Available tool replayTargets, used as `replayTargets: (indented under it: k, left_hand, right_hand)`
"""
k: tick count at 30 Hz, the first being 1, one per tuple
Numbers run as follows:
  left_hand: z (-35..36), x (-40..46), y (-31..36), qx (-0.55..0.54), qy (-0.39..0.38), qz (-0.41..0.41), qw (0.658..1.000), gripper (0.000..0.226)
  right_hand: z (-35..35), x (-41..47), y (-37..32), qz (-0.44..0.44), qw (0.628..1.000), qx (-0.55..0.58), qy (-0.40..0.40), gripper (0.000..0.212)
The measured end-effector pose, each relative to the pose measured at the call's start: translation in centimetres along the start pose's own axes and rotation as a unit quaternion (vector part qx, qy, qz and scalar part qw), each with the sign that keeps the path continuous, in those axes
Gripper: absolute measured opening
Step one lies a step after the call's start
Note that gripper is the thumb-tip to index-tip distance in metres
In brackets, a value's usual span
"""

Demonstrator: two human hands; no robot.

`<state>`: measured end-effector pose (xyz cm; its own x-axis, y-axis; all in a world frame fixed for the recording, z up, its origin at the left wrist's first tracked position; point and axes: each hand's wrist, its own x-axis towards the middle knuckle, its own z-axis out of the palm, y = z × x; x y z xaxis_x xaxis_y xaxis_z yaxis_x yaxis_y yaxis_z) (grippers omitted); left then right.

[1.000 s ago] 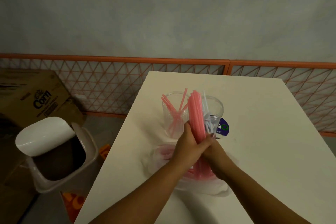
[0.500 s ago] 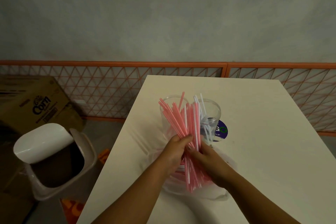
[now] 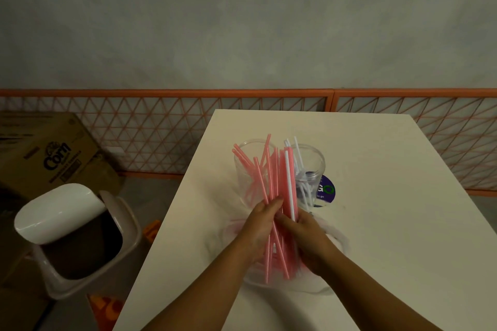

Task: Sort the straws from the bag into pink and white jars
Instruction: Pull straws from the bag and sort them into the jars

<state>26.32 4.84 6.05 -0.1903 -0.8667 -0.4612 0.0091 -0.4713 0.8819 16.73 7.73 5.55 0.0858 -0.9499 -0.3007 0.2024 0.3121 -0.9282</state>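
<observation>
My left hand (image 3: pixel 259 226) and my right hand (image 3: pixel 309 236) together grip a loose bundle of straws (image 3: pixel 279 185), mostly pink with one white straw showing, held upright just above the clear plastic bag (image 3: pixel 334 242) on the white table (image 3: pixel 403 209). Behind the bundle stand two clear jars side by side. The left jar (image 3: pixel 243 169) holds pink straws. The right jar (image 3: pixel 313 166) holds white straws. The bundle's upper ends overlap both jars from this view.
A purple round sticker (image 3: pixel 326 191) lies on the table beside the right jar. Left of the table, on the floor, stand a bin with a white swing lid (image 3: pixel 61 212) and a cardboard box (image 3: pixel 51 153). An orange mesh fence (image 3: pixel 161 129) runs behind.
The tight bundle has been lifted and fanned out between both hands. A white straw now shows among the pink ones.
</observation>
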Motion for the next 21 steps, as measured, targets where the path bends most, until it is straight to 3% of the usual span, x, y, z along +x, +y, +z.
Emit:
replayTargets:
  k: [7, 11, 15, 18, 21]
  left_hand:
    - [0.2, 0.0, 0.0, 0.012, 0.027, 0.052, 0.998, 0.040]
    - [-0.5, 0.4, 0.5, -0.033, 0.008, 0.034, 0.999, 0.031]
    - [-0.8, 0.4, 0.8, -0.029, -0.007, 0.021, 0.999, 0.041]
    - [-0.8, 0.2, 0.7, -0.022, -0.008, 0.016, 1.000, 0.042]
    - [-0.9, 0.1, 0.6, -0.010, -0.018, 0.037, 0.999, 0.037]
  right_hand:
    - [-0.1, 0.1, 0.0, -0.010, 0.999, 0.017, 0.032, 0.009]
    - [-0.5, 0.3, 0.0, -0.015, 0.998, 0.018, 0.053, 0.013]
    - [-0.3, 0.3, -0.2, -0.020, 0.998, 0.033, 0.051, 0.016]
    - [0.1, 0.2, -0.4, -0.013, 0.999, 0.035, 0.038, 0.030]
    - [0.2, 0.2, -0.3, -0.016, 0.998, 0.037, 0.038, 0.019]
